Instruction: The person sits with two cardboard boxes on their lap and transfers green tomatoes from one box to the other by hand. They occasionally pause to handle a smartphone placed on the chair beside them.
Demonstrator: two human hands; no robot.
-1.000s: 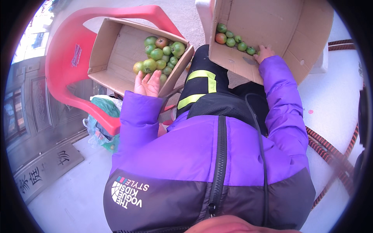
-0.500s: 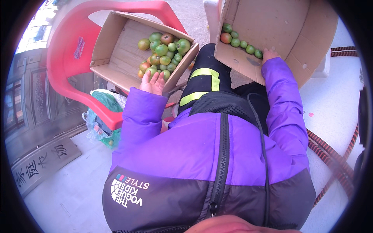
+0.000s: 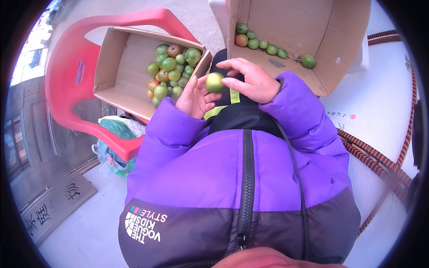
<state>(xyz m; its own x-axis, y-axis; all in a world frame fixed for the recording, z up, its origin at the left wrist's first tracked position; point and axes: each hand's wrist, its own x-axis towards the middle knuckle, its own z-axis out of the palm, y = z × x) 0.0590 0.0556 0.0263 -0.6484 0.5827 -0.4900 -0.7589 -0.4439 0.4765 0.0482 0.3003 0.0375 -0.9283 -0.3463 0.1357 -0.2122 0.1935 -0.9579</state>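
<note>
Tomato [image 3: 215, 82], greenish, sits against the left hand [image 3: 195, 101], its fingers half-curled round it; the right hand [image 3: 255, 81] spreads loosely, thumb alongside. Seemingly partway: short row [image 3: 253, 43] in right carton [image 3: 292, 24], larger heap [image 3: 169, 64] in left carton [image 3: 130, 60].

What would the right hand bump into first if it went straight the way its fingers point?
The right hand points left past the green tomato by its thumb and would probably first meet the left cardboard box, at its right wall; depth is unclear, so it might pass above.
</note>
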